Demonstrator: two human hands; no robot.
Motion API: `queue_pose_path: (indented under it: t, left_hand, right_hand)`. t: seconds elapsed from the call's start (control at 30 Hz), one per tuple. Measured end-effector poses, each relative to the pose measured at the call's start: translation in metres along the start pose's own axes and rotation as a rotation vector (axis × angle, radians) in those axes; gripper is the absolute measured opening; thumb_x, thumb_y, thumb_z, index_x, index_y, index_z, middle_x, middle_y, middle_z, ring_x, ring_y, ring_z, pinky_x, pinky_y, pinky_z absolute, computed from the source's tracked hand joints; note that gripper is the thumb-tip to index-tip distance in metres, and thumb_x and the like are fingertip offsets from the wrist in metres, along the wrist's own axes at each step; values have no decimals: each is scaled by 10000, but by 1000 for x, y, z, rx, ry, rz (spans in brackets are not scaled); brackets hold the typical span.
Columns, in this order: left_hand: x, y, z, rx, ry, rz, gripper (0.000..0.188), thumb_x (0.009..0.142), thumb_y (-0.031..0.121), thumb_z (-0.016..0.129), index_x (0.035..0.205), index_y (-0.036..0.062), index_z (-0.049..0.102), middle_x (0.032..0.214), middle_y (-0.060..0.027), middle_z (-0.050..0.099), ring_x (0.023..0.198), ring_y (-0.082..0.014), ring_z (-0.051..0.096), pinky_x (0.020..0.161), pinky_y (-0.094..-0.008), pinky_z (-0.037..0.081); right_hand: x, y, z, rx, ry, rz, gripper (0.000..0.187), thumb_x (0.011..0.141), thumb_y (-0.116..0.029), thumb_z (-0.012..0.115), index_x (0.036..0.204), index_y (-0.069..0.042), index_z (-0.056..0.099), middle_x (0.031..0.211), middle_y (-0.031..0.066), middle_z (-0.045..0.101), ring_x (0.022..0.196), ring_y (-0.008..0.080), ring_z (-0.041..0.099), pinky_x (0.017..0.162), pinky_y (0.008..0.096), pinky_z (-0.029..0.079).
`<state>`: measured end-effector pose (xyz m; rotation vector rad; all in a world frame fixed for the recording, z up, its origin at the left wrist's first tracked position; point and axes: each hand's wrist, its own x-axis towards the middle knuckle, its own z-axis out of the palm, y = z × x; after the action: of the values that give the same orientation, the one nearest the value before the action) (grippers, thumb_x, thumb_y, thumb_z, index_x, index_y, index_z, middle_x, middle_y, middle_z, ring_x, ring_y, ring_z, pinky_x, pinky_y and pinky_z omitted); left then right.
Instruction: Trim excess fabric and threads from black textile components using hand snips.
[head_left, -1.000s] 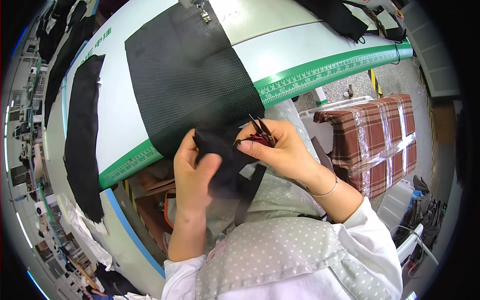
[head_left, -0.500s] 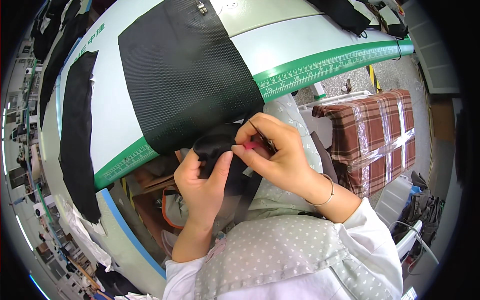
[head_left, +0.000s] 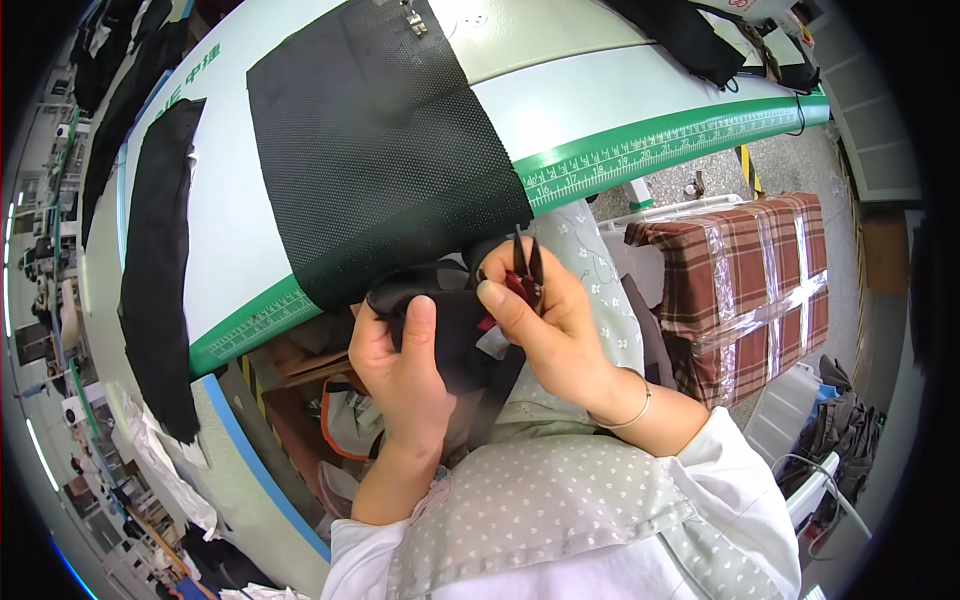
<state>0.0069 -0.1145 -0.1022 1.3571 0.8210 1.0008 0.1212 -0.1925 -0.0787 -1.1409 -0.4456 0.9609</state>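
Note:
My left hand [head_left: 408,372] is closed on a piece of black fabric [head_left: 445,322], its thumb on the near side and its fingers behind. The fabric hangs below the table's front edge, above my lap. My right hand [head_left: 560,335] grips small thread snips [head_left: 527,265] with dark blades pointing up and a dark red part by the fingers. Its thumb and forefinger are close to the fabric's right side; whether they also pinch it I cannot tell. A black mesh panel [head_left: 385,150] lies over the table edge just beyond both hands.
The white table [head_left: 580,120] has a green front edge printed with a ruler scale. A long black fabric strip [head_left: 160,270] lies at left, more dark cloth [head_left: 680,40] at far right. A taped plaid-covered bundle [head_left: 740,290] stands at right beside the table.
My right hand has drawn slightly away from my left, and the snips have turned so their blades point up. My left thumb has lifted straighter. The fabric remains in my left hand.

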Motion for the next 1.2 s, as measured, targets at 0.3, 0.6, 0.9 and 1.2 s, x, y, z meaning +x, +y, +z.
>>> queue_pose_path:
  t: [0.3,0.6,0.9,1.2]
  left_hand:
    - [11,23,-5,-272,-349,-584,223,853,56,659,1067,10,617,988,-16,642,863,-78,590,799,-223,466]
    - [31,52,-22,706,-683,309,319,608,-96,697,899,29,664,767,-78,615,674,-242,591,641,-309,469]
    - [-47,7,-27,427,-607,-56,581,847,506,599,1148,11,562,1079,-140,599,976,-267,586,862,-377,444]
    - [-9,8,-10,-448,-296,-688,279,956,129,507,1158,-52,571,1057,-97,653,939,-138,620,810,-248,479]
  right_hand:
    - [34,-9,-43,-454,-136,-388,239,772,-13,627,1003,-46,574,1053,33,536,790,90,492,646,206,386]
    - [44,-30,-57,-721,-667,-304,348,667,-187,794,921,-17,628,806,93,626,702,249,598,616,319,466]
    - [9,-14,-37,-1134,-255,-1035,261,564,-145,645,822,-108,645,616,-17,419,480,132,423,389,258,318]
    - [-32,17,-34,-1219,-444,-781,327,598,-132,703,923,-104,691,725,-34,518,555,112,509,425,243,406]
